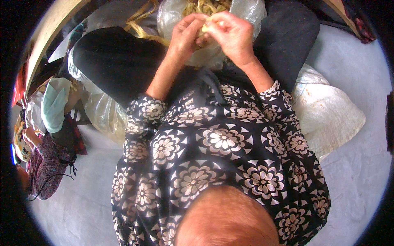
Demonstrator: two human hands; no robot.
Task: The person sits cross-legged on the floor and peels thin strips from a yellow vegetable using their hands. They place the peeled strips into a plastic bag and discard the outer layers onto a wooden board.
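Observation:
Both hands meet above my lap, close together at the top of the view. My left hand (186, 35) is closed, thumb and fingers pinching a pale yellow fibre strip (205, 28). Pressed against the same piece, my right hand (236, 36) pinches it from the other side. Fingers cover most of the strip, so its full shape is hidden. Just beyond them, a clear plastic bag (169, 18) holds several yellow plaited strands (207, 5). More yellow strands (141, 29) lie loose to the left of the bag, near my left wrist.
A white woven sack (328, 112) lies on the grey floor (353, 184) by my right side. At my left knee is a clear plastic bag (104, 110). Farther left sits another person (49, 168), near a pale blue cloth (55, 104). A curved wooden edge (47, 51) runs along the upper left.

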